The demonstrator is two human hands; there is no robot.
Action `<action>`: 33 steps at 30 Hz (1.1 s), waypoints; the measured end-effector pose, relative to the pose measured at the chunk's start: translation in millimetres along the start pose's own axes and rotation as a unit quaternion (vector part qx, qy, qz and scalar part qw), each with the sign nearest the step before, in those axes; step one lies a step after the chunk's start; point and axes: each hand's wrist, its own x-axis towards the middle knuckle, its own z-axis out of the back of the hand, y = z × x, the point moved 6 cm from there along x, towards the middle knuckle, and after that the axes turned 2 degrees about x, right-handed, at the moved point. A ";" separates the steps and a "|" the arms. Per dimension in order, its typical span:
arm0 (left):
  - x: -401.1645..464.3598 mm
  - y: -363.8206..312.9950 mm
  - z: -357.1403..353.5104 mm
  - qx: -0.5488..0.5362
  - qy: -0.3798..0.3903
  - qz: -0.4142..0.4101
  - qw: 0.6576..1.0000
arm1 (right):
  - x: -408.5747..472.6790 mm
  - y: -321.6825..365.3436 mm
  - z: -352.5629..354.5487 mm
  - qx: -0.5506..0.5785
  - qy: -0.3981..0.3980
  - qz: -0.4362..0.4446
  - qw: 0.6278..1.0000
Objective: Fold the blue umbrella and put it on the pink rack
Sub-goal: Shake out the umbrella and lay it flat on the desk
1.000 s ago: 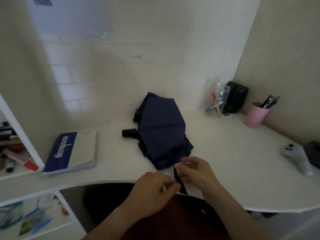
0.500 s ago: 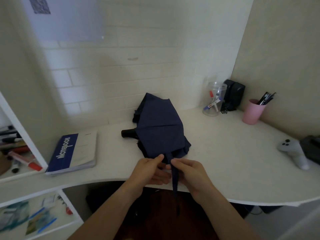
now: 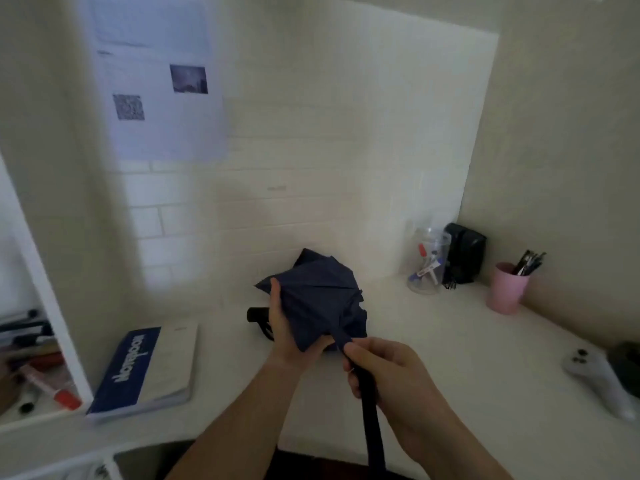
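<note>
Hands at work on a white desk [image 3: 433,327] set into a tiled corner: I see the left hand [image 3: 287,332] cupped around the near left side of the umbrella [image 3: 322,299], thumb pressed up onto the dark blue cloth, fingers hidden beneath it. The umbrella is collapsed but loose, its canopy bunched in slack pleats and raised a little at the far end, and its black handle [image 3: 257,314] sticks out to the left, just beside my view of the left wrist. The right hand [image 3: 388,368] is closed around the strap [image 3: 372,420], a narrow dark band that runs from the canopy's near edge, through the fist, and hangs down past the desk's front edge between the two forearms. A notebook [image 3: 145,368] with a blue cover strip lies flat on the desk, well to the left. At the back right corner stand a clear jar [image 3: 427,261] of markers and a black box [image 3: 465,252] just beside it, with a pink cup [image 3: 505,289] of pens further right. A white controller [image 3: 599,379] lies near the right edge. A printed sheet [image 3: 156,77] hangs on the wall above. I cannot pick out a pink rack from this view.
</note>
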 end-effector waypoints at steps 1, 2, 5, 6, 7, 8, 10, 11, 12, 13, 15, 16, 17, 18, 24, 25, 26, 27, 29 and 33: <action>9.5 -5.4 -5.6 -0.004 -0.001 -0.022 1.000 | 4.6 5.5 1.1 -0.006 -0.007 0.011 1.000; 15.9 -9.1 -11.9 -0.014 0.007 -0.040 0.999 | 8.6 10.2 1.6 -0.010 -0.014 0.021 1.000; 23.7 -11.8 -10.1 0.002 -0.004 -0.054 0.999 | 11.9 9.3 1.1 -0.018 -0.023 0.025 0.999; 23.8 -8.8 -3.7 0.016 -0.012 -0.033 0.999 | 11.5 2.5 2.2 -0.024 -0.029 0.018 0.999; 22.5 -5.8 7.3 0.041 -0.028 -0.006 0.999 | 10.1 -7.9 4.2 -0.033 -0.037 0.006 0.999; 19.0 -3.1 17.2 0.069 -0.032 0.025 0.997 | 7.8 -20.7 6.1 -0.041 -0.043 -0.010 0.998; 0.8 -0.4 34.4 0.145 -0.045 0.092 0.984 | 1.4 -48.4 12.7 -0.053 -0.057 -0.044 0.996; -12.9 0.3 42.2 0.183 -0.054 0.129 0.973 | -3.1 -61.5 16.1 -0.059 -0.062 -0.060 0.995; -27.4 0.7 47.9 0.220 -0.060 0.166 0.959 | -7.4 -72.9 18.9 -0.062 -0.066 -0.075 0.993; -41.0 0.4 55.7 0.262 -0.080 0.188 0.943 | -12.0 -83.7 21.3 -0.061 -0.071 -0.091 0.991; -64.8 -1.0 74.4 0.349 -0.127 0.190 0.909 | -22.2 -103.7 24.6 -0.057 -0.074 -0.121 0.988; -73.4 -2.5 83.1 0.387 -0.148 0.180 0.892 | -27.1 -112.3 24.6 -0.049 -0.072 -0.133 0.987; -79.8 -2.6 91.7 0.409 -0.164 0.170 0.881 | -32.2 -120.2 23.7 -0.038 -0.071 -0.144 0.986; -88.2 -2.0 97.2 0.419 -0.173 0.167 0.875 | -38.1 -127.6 22.6 -0.029 -0.071 -0.160 0.984; -112.0 -0.7 122.0 0.468 -0.185 0.148 0.851 | -63.8 -168.2 30.1 -0.166 -0.038 -0.231 0.958; -113.6 -2.0 124.9 0.477 -0.187 0.141 0.847 | -62.5 -162.9 35.9 -0.285 -0.042 -0.191 0.938; -114.6 -3.6 125.9 0.489 -0.189 0.135 0.841 | -57.7 -149.3 39.8 -0.395 -0.058 -0.128 0.908; -115.2 -5.6 125.7 0.507 -0.191 0.125 0.831 | -50.5 -129.3 39.9 -0.460 -0.086 -0.053 0.882; -113.6 -12.5 124.0 0.579 -0.188 0.093 0.788 | -30.5 -94.0 31.6 -0.477 -0.105 0.097 0.867; -107.8 -22.4 115.5 0.750 -0.159 0.016 0.642 | 26.8 -86.2 14.0 -0.535 0.014 0.191 0.823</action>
